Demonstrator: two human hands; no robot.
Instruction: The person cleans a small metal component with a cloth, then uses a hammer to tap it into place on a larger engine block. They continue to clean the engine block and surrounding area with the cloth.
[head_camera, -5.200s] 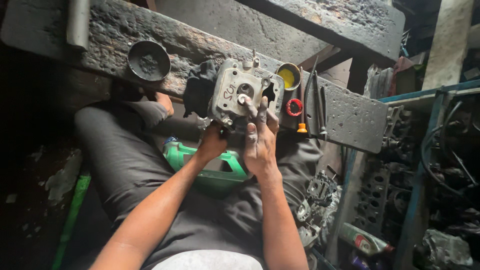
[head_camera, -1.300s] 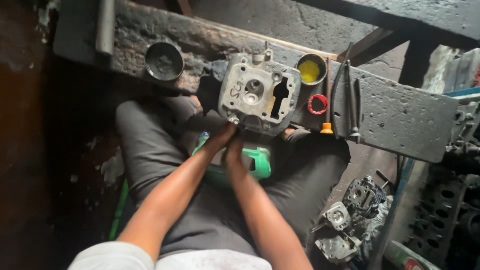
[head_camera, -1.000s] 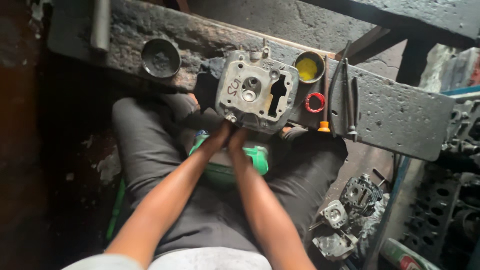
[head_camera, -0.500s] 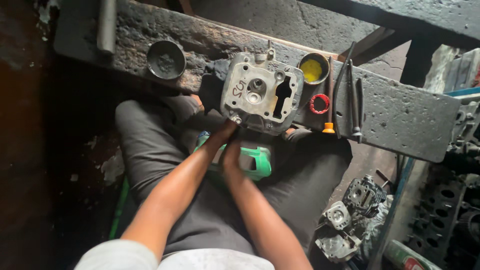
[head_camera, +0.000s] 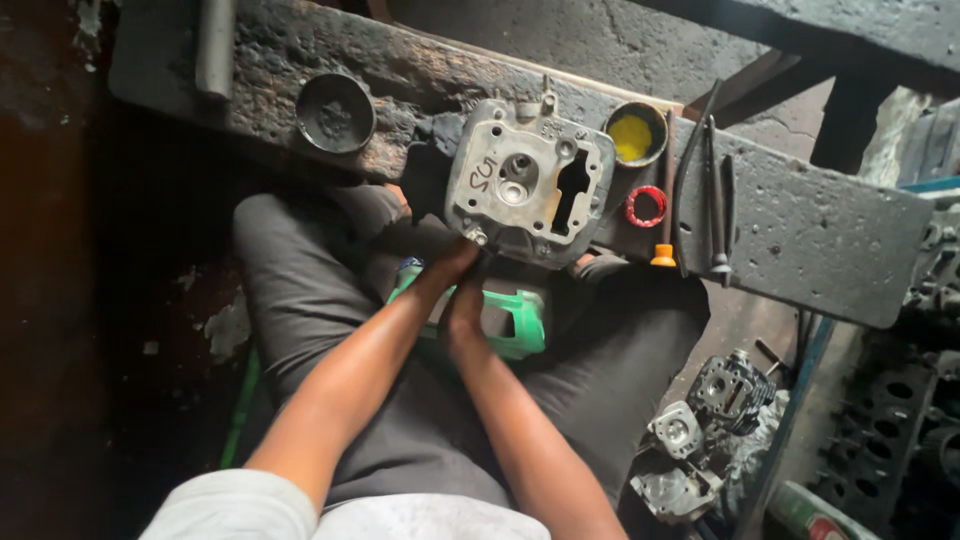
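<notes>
Steadying the grey cylinder head (head_camera: 528, 182) on the workbench (head_camera: 820, 240), I had my left hand (head_camera: 455, 262) touching its six-o'clock edge and my right hand (head_camera: 463, 308) just below; how wide my fingers were, I could not tell. Next seemed a firmer grip. At two o'clock, a small tin (head_camera: 636, 135) held yellow paste; at ten o'clock, a dark cup (head_camera: 335, 112) looked empty.

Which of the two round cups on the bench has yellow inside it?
The right cup, beside the red ring. The left cup is dark inside.
</notes>
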